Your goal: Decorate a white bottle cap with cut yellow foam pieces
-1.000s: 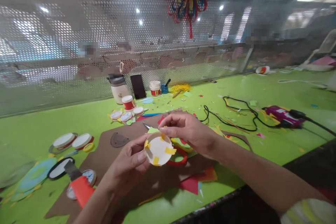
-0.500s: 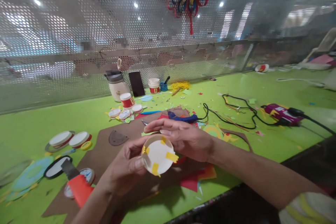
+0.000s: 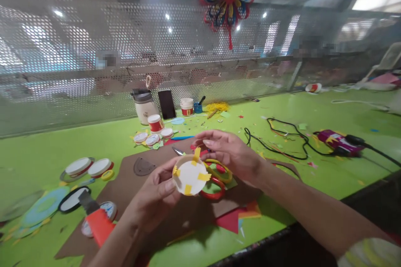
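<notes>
My left hand [image 3: 159, 187] grips the rim of a small round white cup-like piece [image 3: 189, 176], thumb in front. Short yellow strips stick to its inside and over its edge; its mouth faces me. My right hand [image 3: 227, 150] is just behind and to the right, fingers stretched out and apart from the piece, nothing seen in them. Below the right hand lie scissors [image 3: 214, 190] with red and yellow handles on a brown board [image 3: 125, 200]; their blade tip shows beyond the cup.
To the left lie jar lids [image 3: 78, 167], a dark half-round piece [image 3: 144, 166] and an orange-handled scraper [image 3: 100, 225]. A pitcher [image 3: 144, 108], a phone [image 3: 166, 104] and small tubs [image 3: 187, 107] stand at the back. A black cord [image 3: 282, 152] runs to a purple device [image 3: 338, 142].
My right hand has drawn back and up from the cup-like piece, uncovering the scissors. A yellow strip now stands up at the piece's top edge. The left hand keeps its hold.
</notes>
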`<state>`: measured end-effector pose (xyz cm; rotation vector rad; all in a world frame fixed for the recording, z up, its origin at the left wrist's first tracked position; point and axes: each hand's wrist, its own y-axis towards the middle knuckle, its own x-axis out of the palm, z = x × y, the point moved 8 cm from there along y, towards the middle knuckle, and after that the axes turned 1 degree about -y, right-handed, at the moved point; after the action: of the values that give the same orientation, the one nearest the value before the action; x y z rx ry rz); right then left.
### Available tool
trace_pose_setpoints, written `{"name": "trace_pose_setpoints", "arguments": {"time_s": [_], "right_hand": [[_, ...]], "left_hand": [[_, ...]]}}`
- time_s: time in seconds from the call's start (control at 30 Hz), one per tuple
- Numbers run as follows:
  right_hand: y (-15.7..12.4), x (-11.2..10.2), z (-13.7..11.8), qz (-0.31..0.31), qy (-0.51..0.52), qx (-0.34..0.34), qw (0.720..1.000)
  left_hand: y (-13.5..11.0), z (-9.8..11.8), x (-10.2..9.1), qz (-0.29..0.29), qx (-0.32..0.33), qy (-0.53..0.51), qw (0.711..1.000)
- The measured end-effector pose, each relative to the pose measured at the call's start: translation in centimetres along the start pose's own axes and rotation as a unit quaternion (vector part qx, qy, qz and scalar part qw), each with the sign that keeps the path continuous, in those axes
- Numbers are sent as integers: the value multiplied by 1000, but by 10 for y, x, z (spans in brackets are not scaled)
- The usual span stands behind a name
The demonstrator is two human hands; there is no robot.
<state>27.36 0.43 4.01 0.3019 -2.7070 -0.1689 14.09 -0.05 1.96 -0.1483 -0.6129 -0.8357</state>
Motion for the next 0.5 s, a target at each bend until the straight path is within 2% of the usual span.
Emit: {"name": "trace_pose_setpoints", "arguments": {"time_s": [0.07, 0.1, 0.17, 0.23, 0.33, 0.5], "right_hand": [[-5, -9, -18, 59, -75, -90, 991], [-10, -10, -30, 78, -125, -151, 977], [-25, -1, -54, 80, -236, -268, 931], [-38, 16, -67, 43, -323, -342, 882], [-46, 32, -68, -14, -399, -358, 844], [-45, 45, -55, -80, -502, -320, 800]], "left_hand": [[0, 0, -4, 12, 6, 7, 1000], [0, 0, -6, 16, 8, 11, 1000], [0, -1, -6, 17, 11, 15, 1000], [1, 0, -4, 15, 15, 19, 1000], [2, 0, -2, 18, 23, 26, 999], [3, 0, -6, 40, 25, 41, 998]]}}
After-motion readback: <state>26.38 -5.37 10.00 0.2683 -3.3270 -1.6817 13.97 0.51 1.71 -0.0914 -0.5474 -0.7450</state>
